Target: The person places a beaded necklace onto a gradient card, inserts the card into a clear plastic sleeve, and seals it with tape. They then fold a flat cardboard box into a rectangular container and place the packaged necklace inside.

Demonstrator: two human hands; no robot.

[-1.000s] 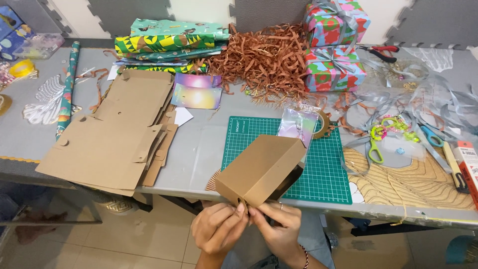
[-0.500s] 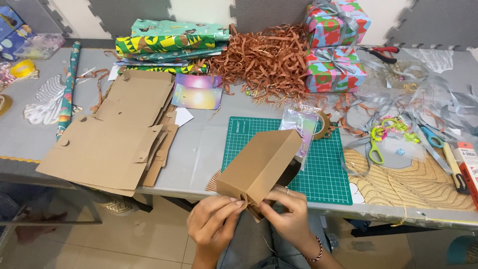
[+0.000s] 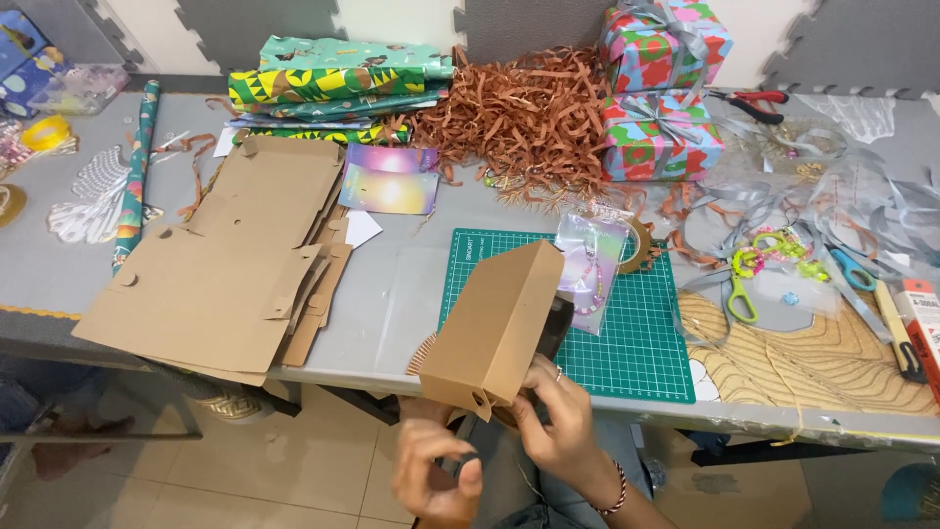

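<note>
Holding a brown cardboard box [image 3: 494, 328] at lower centre of the frame, over the near edge of the grey table [image 3: 401, 294]. Right hand [image 3: 556, 421] pinching the box's lower right corner, fingers closed on the card just below the flap. Left hand [image 3: 436, 475] lower still, clear of the box, fingers curled with thumb and forefinger nearly together around something small and dark, too blurred to tell. Box tilted, long side running up toward the green cutting mat [image 3: 587, 313] behind it. Flat cardboard blanks [image 3: 230, 264] stacked at left centre. Brown shredded paper [image 3: 519, 118] heaped at upper centre, beside two wrapped gift boxes [image 3: 661, 93] at upper right.
</note>
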